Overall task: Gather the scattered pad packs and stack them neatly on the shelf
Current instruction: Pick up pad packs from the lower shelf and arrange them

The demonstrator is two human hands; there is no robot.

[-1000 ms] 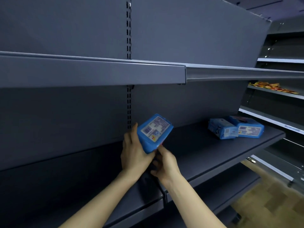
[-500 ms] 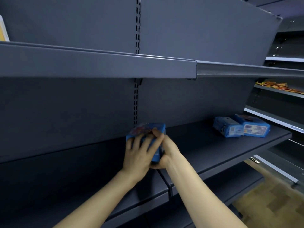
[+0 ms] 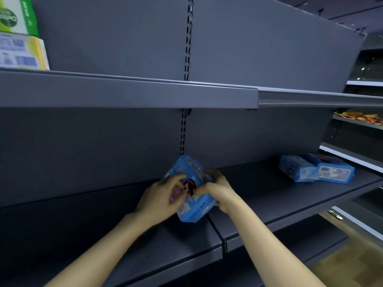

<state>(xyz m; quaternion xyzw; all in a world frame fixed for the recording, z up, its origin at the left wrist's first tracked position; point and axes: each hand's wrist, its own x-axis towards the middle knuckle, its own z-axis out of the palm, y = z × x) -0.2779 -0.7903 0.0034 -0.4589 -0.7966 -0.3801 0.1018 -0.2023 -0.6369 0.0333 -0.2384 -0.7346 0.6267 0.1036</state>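
Observation:
A blue pad pack (image 3: 192, 206) with a cartoon face on it rests tilted on the dark shelf (image 3: 269, 195), near the seam between two shelf boards. My left hand (image 3: 163, 197) grips its left side, fingers curled over the front. From the right, my right hand (image 3: 217, 189) holds the pack with its thumb on the front. Two more blue pad packs lie farther right on the same shelf, one (image 3: 296, 169) against the other (image 3: 333, 172).
An upper shelf (image 3: 128, 94) overhangs the work area at head height. Green and yellow boxes (image 3: 18, 34) stand on it at the far left. A neighbouring rack at the right holds orange packets (image 3: 358, 117). Wooden floor (image 3: 352, 264) shows at lower right.
The pack has come down from being held up in the air to the shelf board, and it has been turned so its cartoon front faces me. Both hands stayed on it.

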